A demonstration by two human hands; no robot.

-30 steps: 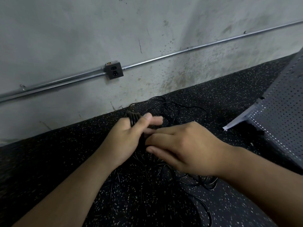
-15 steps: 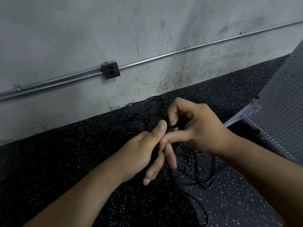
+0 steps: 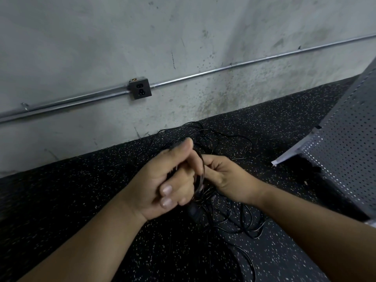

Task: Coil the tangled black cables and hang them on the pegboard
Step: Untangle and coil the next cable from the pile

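The left hand [image 3: 162, 182] sits at the centre of the frame with its fingers curled in toward the palm, gripping a bunch of the black cables [image 3: 195, 212]. Its thumb stretches up and away, toward the wall. Dark strands show between its fingers and hang out below it.

The right hand [image 3: 225, 180] is just to the right of it, and the two hands touch. Its fingers are bent and pinch a thin loop [image 3: 202, 171] of the same cable, which arcs between the hands.

The rest of the cables lie loose and tangled on the speckled black floor [image 3: 81, 190]. Some strands spread behind the hands toward the foot of the wall. More loops trail below the right wrist toward the lower middle of the frame.

At the right edge of the frame a grey perforated pegboard [image 3: 350, 143] stands tilted, its pale lower corner resting on the floor, apart from the tangle. No cable hangs on the part in view.

The stained concrete wall [image 3: 101, 37] fills the upper half. A metal conduit [image 3: 223, 68] runs across it, rising to the right, through a dark outlet box [image 3: 140, 88] at upper centre-left.
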